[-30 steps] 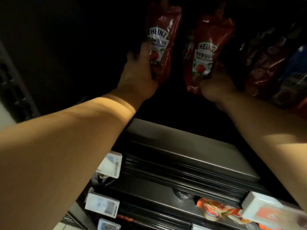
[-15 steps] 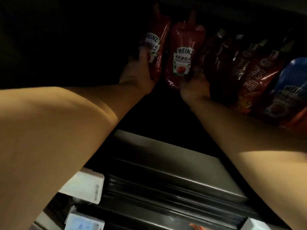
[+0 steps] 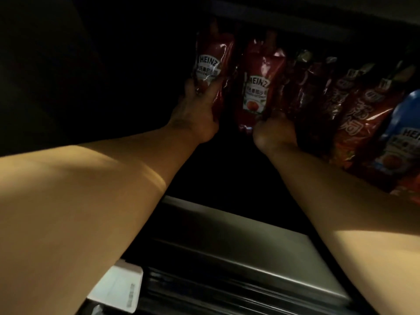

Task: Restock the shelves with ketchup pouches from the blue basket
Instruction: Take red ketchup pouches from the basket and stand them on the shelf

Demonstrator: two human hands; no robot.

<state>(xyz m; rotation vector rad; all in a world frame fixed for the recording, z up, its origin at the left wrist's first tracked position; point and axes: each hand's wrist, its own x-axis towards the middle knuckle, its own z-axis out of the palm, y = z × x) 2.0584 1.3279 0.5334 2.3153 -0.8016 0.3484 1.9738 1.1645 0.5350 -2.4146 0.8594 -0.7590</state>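
In a dim shelf bay, the left hand (image 3: 195, 119) grips 1 ketchup pouch (image 3: 210, 71) upright; the right hand (image 3: 273, 133) apparently pinches a second pouch (image 3: 256, 87) just beside the stocked row (image 3: 354, 105) along the shelf's back edge.

In my left hand (image 3: 196, 119) I hold a pouch (image 3: 213, 67) of glossy, crinkled red film with a matt white label. The pouch (image 3: 258, 87) my right hand (image 3: 273, 133) grips has the same shiny, creased film. Right of that grip I see more glossy packs (image 3: 354, 114), one in blue film (image 3: 402, 137). Below both grips, the shelf (image 3: 238, 251) looks like smooth, dull-sheened metal, and its price tag (image 3: 118, 289) like matt white plastic.
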